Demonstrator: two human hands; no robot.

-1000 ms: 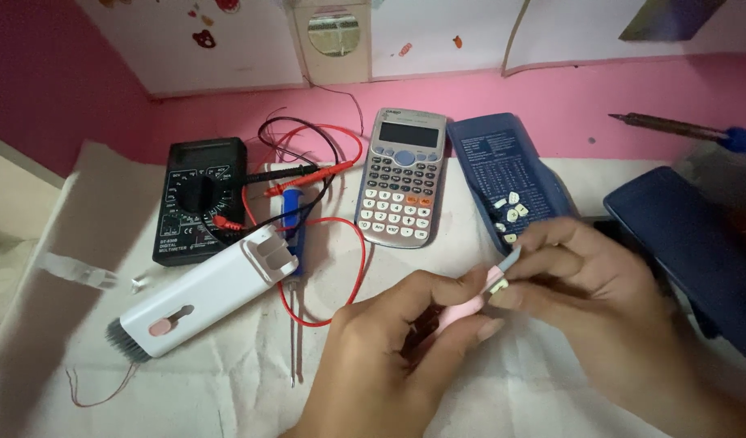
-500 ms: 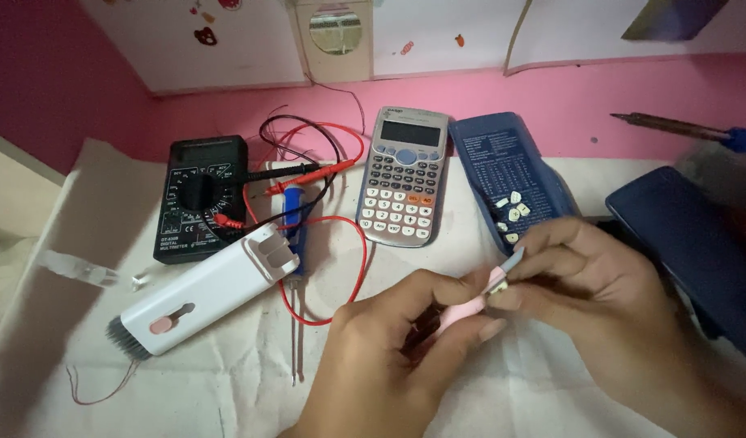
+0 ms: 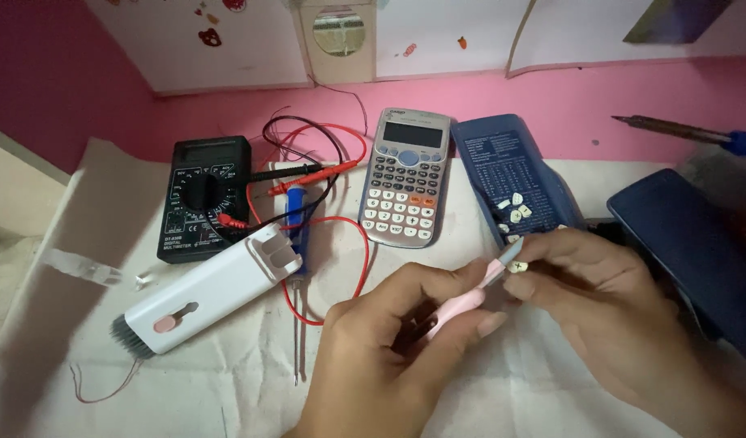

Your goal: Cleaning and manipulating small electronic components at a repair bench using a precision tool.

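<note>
While a calculator [image 3: 406,178] and a black meter [image 3: 201,197] lie on the white cloth [image 3: 227,365] behind, the left hand [image 3: 397,349] closes around a slim pink tool [image 3: 462,302], its pale tip meeting a small white key [image 3: 516,266] pinched between thumb and fingertips of the right hand [image 3: 608,316]. The key sits just in front of the blue cover [image 3: 511,174], where more loose keys [image 3: 512,207] rest. It looks light, hard and easily dropped, best held by its edges; the tool seems stiff and thin, best gripped along its handle.
</note>
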